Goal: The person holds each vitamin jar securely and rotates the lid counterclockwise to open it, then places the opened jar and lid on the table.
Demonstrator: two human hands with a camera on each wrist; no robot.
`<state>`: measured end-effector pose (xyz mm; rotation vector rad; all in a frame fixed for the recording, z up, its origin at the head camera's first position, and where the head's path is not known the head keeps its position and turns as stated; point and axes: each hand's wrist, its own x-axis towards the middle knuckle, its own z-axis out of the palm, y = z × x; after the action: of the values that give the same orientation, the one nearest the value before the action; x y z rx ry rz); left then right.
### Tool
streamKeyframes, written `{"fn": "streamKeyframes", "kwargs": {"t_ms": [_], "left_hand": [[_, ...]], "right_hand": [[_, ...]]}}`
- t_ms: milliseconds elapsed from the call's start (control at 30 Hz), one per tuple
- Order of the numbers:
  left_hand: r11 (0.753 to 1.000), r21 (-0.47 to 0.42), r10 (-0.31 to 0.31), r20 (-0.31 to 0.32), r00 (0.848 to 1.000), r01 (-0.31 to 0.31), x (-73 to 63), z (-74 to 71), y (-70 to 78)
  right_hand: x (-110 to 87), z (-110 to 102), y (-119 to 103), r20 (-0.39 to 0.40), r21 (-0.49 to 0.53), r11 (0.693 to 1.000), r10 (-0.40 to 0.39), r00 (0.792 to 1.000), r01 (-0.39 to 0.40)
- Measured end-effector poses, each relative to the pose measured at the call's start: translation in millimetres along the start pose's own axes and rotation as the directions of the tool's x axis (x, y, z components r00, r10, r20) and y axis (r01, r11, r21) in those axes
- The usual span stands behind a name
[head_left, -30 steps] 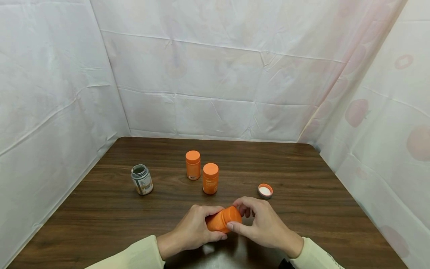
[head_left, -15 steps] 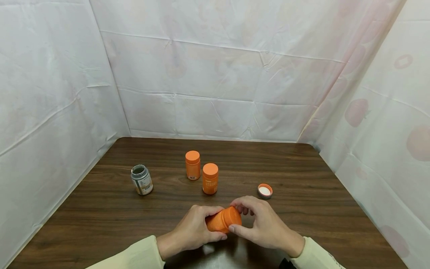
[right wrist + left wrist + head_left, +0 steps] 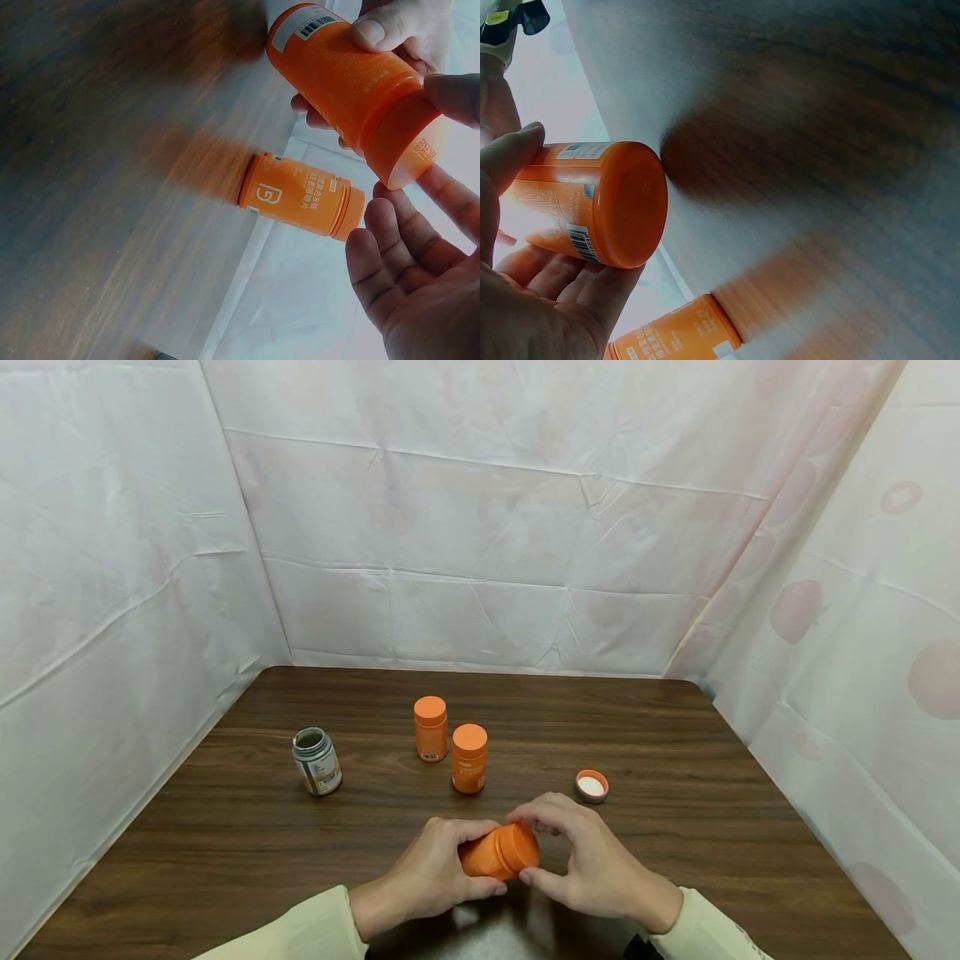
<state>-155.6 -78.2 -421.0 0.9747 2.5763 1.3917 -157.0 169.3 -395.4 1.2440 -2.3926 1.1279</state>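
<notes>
My left hand [image 3: 431, 870] grips the body of an orange pill bottle [image 3: 482, 858], which lies tilted with its cap end to the right. In the left wrist view, the bottle's round base [image 3: 634, 206] faces the camera, with thumb above and fingers below. My right hand [image 3: 588, 856] has its thumb and forefinger at opposite edges of the orange screw cap [image 3: 405, 142]. Its other fingers are bent loosely off the cap. The cap sits on the bottle; whether it is loose cannot be told.
Two capped orange bottles [image 3: 431, 729] [image 3: 469, 760] stand upright behind the hands. At the left is a grey bottle [image 3: 318, 764] without a cap. An upturned cap [image 3: 592, 786] with a white inside lies beyond the right hand. Pale sheets [image 3: 480, 527] surround the brown table [image 3: 225, 843].
My right fingers have shifted around the cap: the fingertips moved slightly left over its top, the thumb slid down and right along its lower edge. The left hand stays in place.
</notes>
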Motion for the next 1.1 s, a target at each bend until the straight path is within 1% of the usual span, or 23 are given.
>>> {"fn": "streamKeyframes", "kwargs": {"t_ms": [333, 433, 600, 800, 967, 1100], "left_hand": [[1.000, -0.007, -0.004, 0.006, 1.000, 0.004, -0.6, -0.5, 0.3], [1.000, -0.007, -0.002, 0.006, 1.000, 0.002, -0.5, -0.3, 0.5], [1.000, 0.000, 0.002, 0.003, 1.000, -0.002, -0.4, 0.0, 0.6], [1.000, 0.000, -0.003, 0.000, 1.000, 0.003, -0.2, 0.4, 0.1], [1.000, 0.010, 0.001, -0.004, 1.000, -0.001, -0.3, 0.4, -0.1], [1.000, 0.021, 0.007, -0.016, 1.000, -0.006, -0.3, 0.5, 0.1]], "right_hand": [[-0.4, 0.2, 0.1, 0.008, 0.016, 0.999, -0.047, 0.999, 0.047], [-0.7, -0.3, 0.5, 0.011, 0.003, 0.998, -0.068, 0.998, 0.067], [-1.5, -1.5, 0.5, 0.016, -0.025, 0.997, -0.071, 0.997, 0.071], [-1.3, -1.2, 0.1, 0.014, -0.023, 0.996, -0.080, 0.997, 0.081], [-0.9, 0.8, -0.3, -0.014, -0.004, 0.998, -0.055, 0.998, 0.055], [-1.6, 1.9, -0.6, -0.044, -0.026, 1.000, 0.009, 0.999, -0.010]]}}
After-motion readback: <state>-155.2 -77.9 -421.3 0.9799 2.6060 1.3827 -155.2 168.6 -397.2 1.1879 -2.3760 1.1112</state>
